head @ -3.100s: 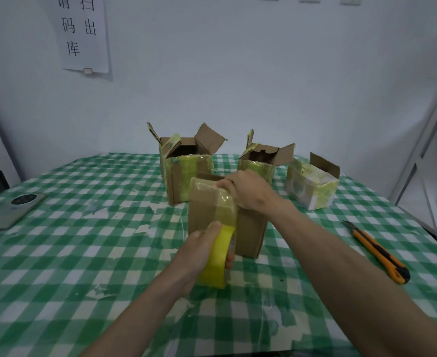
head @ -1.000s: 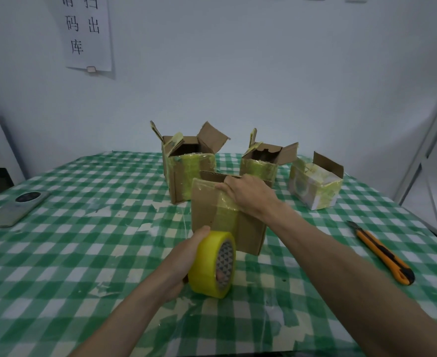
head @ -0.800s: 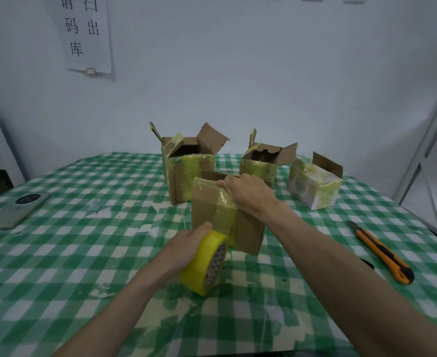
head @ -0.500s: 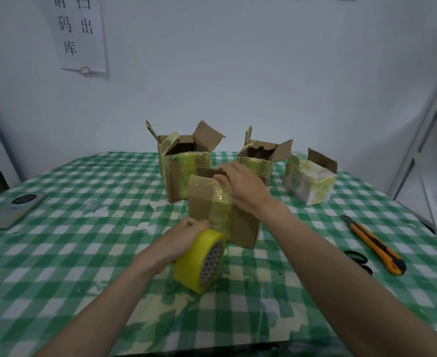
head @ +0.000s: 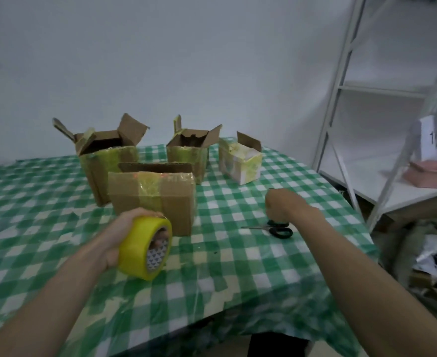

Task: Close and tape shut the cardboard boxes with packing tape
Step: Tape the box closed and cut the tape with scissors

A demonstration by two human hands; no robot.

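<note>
A closed brown cardboard box (head: 176, 202) stands mid-table, a yellowish tape strip (head: 149, 188) running over its top and down its front; one flap (head: 155, 166) sticks up behind. My left hand (head: 119, 235) grips a yellow packing tape roll (head: 141, 251) just in front of that box, low over the cloth. My right hand (head: 281, 207) is off the box, to its right, fingers curled down onto the handles of black scissors (head: 279, 231) lying flat. Whether it grips them is hidden.
Behind stand two open brown boxes (head: 104, 161) (head: 189, 155) with flaps up and a whitish box (head: 240, 161) with one flap up. The green checked tablecloth (head: 238, 266) ends close in front and at right. White shelving (head: 341, 99) and floor clutter stand at the right.
My right hand left the box top and swung right, down to the scissors. My view turned right. The left hand keeps the tape roll near the box front.
</note>
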